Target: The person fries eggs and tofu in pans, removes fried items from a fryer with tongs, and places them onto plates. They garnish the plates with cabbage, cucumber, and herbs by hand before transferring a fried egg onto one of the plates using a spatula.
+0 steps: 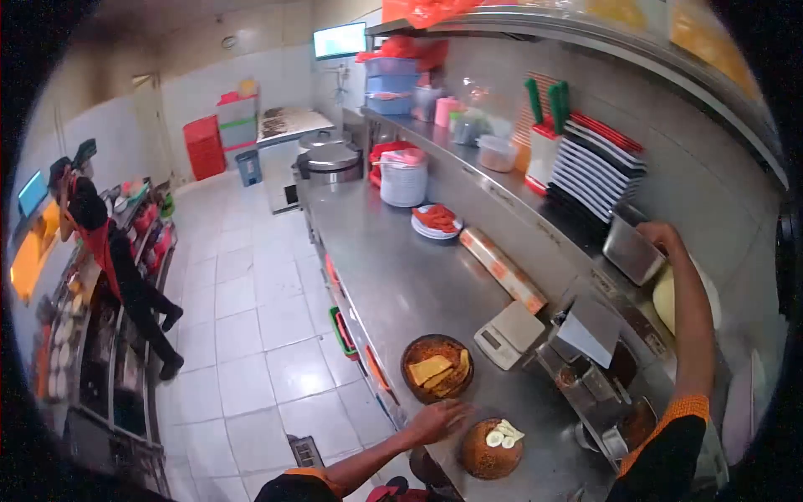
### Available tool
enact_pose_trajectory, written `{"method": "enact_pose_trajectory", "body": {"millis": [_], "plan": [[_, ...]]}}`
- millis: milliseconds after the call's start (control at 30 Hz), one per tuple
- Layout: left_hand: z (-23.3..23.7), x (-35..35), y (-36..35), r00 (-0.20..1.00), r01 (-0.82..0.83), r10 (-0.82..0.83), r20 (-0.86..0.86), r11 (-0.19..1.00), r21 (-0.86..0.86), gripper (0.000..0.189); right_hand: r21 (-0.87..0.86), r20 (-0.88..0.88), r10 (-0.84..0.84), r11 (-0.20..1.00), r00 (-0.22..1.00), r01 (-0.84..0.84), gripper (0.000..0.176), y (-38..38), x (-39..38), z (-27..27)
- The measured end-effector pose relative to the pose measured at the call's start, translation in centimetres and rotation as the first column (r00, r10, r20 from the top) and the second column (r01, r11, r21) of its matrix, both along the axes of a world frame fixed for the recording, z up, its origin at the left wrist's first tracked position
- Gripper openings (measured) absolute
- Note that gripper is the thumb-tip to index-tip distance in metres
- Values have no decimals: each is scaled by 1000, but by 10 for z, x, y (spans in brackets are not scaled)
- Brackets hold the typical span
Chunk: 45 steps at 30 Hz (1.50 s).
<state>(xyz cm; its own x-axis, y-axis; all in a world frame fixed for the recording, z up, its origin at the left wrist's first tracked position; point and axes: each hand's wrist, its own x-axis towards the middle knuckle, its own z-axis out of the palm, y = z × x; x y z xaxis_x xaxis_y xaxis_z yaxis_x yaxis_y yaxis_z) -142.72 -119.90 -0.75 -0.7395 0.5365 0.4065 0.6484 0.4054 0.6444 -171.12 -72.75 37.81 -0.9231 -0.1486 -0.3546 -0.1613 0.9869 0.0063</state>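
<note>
My left hand (439, 421) is over the steel counter's front edge with its fingers stretched out, holding nothing. Behind it sits a dark round dish (406, 386) of brown food, topped with yellow-orange slices (429, 367). To its right is a second round portion of brown food (487, 463) with white egg-like slices (501, 435) on top. Up at the shelf, my right hand (661, 238) is closed over the rim of a rectangular metal container (629, 249); the fingertips are hidden inside. Next to that container stands a stack of folded striped cloths (592, 167).
A white kitchen scale (508, 335) and a long box (502, 268) lie on the counter (381, 280). Metal food containers (585, 381) line its right side. Green-handled knives (548, 105) stand on the shelf. A person (104, 234) is at the opposite counter, across the tiled floor.
</note>
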Motion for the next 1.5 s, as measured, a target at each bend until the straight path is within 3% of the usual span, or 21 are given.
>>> {"method": "enact_pose_trajectory", "body": {"millis": [67,100,133,267,300,333,400,467,567,667,733,767,833,900,933,1033,1133,1233,1300,1433,1500], "plan": [[-4,3,-14,995,-83,84,-44,996,41,30,-43,-146,-108,994,983,103,27,27,-18,-17],[-3,4,-19,996,-70,69,48,997,17,30,-34,-189,-110,994,976,106,25,23,-19,-17],[0,3,-25,989,-55,55,135,998,-6,29,-17,-230,-83,997,970,82,24,20,-18,-16],[8,6,-33,996,-82,81,22,997,15,34,78,-313,69,996,947,-46,20,0,-1,6],[9,7,-33,995,-90,89,35,995,33,32,42,-275,-141,986,951,159,25,-36,31,24],[9,8,-32,994,-98,95,50,994,52,31,45,-276,-138,987,951,156,25,-36,33,24],[2,5,-29,995,-69,64,72,995,72,31,-318,-303,-181,945,936,79,24,-29,36,22],[-5,2,-21,995,-42,33,93,994,98,31,-325,-303,-188,942,934,84,22,-18,34,17],[-7,2,-10,994,-10,2,109,997,71,33,-261,-259,-83,965,962,13,18,7,4,1],[7,5,-4,995,69,-71,65,997,43,35,-187,-139,424,876,895,-444,20,61,-63,-20],[15,8,-7,996,73,-80,47,988,137,35,-273,-38,419,869,907,-413,24,52,-64,-21],[11,8,-10,996,69,-76,45,988,137,35,-393,-189,-116,919,975,34,33,55,-60,-33],[-2,14,-18,996,-19,16,92,999,31,35,-553,-242,-617,722,749,417,45,46,-58,-38],[2,21,-29,991,-24,22,129,1000,13,35,-410,-314,-673,732,669,544,52,19,-38,-28],[4,23,-33,986,-26,26,162,1000,-6,34,-409,-315,-672,733,670,543,52,15,-34,-24],[-17,21,-33,999,-35,32,44,996,80,34,-172,-463,-267,963,846,210,28,10,-26,-14],[-13,22,-37,991,-21,16,137,999,35,35,14,-491,42,999,870,-40,13,4,-9,-4],[-9,23,-34,984,-39,33,177,999,31,35,-77,-492,8,996,871,-53,12,-21,24,14],[-9,23,-31,986,-43,39,162,999,24,35,-385,-477,-273,919,835,81,11,-44,52,19],[-12,19,-26,988,-5,3,152,1000,14,35,-453,-560,-362,887,746,90,9,-56,75,24],[-15,18,-25,996,5,-12,85,997,80,36,-375,-643,-251,927,723,-13,8,-58,81,25]]}}
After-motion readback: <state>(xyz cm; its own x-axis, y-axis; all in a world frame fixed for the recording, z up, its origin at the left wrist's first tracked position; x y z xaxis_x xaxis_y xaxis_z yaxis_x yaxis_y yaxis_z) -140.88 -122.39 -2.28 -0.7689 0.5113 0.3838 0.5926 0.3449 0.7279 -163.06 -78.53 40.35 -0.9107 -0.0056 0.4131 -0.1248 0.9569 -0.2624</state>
